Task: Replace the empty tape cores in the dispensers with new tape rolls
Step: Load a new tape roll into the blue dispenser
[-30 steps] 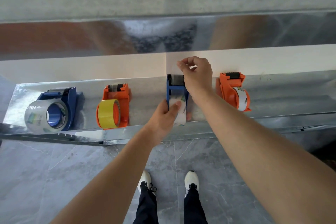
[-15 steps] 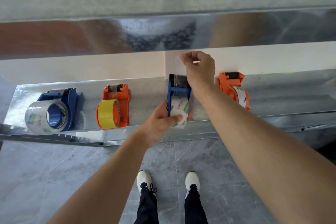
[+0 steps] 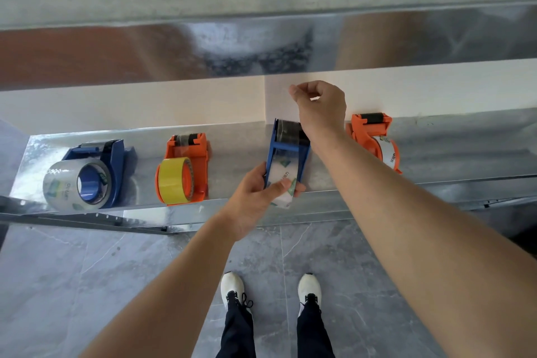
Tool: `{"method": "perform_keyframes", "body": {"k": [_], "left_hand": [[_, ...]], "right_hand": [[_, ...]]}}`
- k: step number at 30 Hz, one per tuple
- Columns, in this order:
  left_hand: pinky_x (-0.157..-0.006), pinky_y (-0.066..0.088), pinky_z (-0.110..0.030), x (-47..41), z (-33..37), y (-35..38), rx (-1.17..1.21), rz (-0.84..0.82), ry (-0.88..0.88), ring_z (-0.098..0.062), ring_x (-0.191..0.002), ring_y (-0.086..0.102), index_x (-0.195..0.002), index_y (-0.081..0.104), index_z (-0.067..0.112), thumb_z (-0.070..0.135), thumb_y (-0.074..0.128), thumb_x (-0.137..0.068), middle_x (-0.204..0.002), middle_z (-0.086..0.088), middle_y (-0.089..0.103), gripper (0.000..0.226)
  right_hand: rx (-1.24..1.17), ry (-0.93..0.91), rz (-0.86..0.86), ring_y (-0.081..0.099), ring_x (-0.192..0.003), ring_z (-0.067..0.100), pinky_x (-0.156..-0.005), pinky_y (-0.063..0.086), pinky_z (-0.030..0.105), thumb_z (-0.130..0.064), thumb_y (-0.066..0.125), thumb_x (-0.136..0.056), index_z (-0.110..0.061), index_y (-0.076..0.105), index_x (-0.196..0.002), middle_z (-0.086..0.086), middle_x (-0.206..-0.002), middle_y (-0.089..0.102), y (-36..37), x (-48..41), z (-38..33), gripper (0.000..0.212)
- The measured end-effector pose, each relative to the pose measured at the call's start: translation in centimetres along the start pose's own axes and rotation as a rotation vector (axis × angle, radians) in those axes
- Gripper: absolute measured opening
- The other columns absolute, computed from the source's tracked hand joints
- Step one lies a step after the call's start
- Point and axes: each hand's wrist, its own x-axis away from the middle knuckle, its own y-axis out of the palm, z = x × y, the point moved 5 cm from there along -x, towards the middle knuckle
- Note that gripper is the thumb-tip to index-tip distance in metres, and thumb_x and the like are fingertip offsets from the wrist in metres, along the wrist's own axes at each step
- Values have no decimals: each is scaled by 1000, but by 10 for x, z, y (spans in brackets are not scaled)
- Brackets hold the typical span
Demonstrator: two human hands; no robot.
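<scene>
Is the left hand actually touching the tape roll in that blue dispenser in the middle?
Touching. The head view shows the left hand wrapped around the tape roll, thumb pressed on its face.

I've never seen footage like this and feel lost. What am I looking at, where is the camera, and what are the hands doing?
There is no machine here: a person wears a wide-angle camera on the head, looking down past both arms to their white shoes on the grey floor. Ahead is a shiny metal shelf with four tape dispensers in a row. From the left: a blue one with a clear roll, an orange one with a yellow roll, a blue one in the middle, and an orange one at the far right. The left hand has its grip on the middle dispenser and its roll. The right hand is raised above it, fingers pinched, seemingly drawing out clear tape, which is hard to see.
</scene>
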Motion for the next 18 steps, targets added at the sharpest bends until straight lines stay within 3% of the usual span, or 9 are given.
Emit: {"method": "perform_keyframes", "body": {"k": [3,6,11,14,18], "left_hand": [[-105,55,-35,2,-3,-3,50,-27,8,-30,-122,72,-141,58,6,10,62,-103,-125,-15,77,38],[-107,54,-34,4,-6,-4,103,-31,28,-31,-126,70,-141,59,5,8,65,-99,-131,-16,74,43],[-113,47,-39,4,-12,-9,135,-37,27,-33,-129,68,-143,59,4,4,65,-98,-136,-15,72,46],[-110,46,-37,5,-15,-10,148,-48,23,-33,-129,68,-143,60,8,2,63,-98,-134,-13,74,45],[-108,46,-36,5,-19,-12,191,-37,19,-33,-128,68,-143,60,8,5,67,-96,-133,-16,73,47]], "right_hand": [[4,53,-8,68,-85,6,-73,49,18,-30,77,-92,-22,75,-86,-10,-86,73,-1,-1,2,10],[-6,153,-61,67,-82,6,-68,48,17,-27,79,-91,-21,74,-83,-8,-84,73,-1,-2,9,11],[-102,614,-206,63,-86,17,-75,57,33,-17,90,-77,-13,70,-95,2,-95,67,-4,-6,28,27],[-74,839,-361,58,-74,16,-65,47,28,-18,86,-79,-19,72,-77,-1,-80,62,-7,-3,40,14],[-15,1007,-521,55,-71,15,-55,35,24,-26,80,-82,-19,63,-65,0,-72,61,-10,5,61,25]]}}
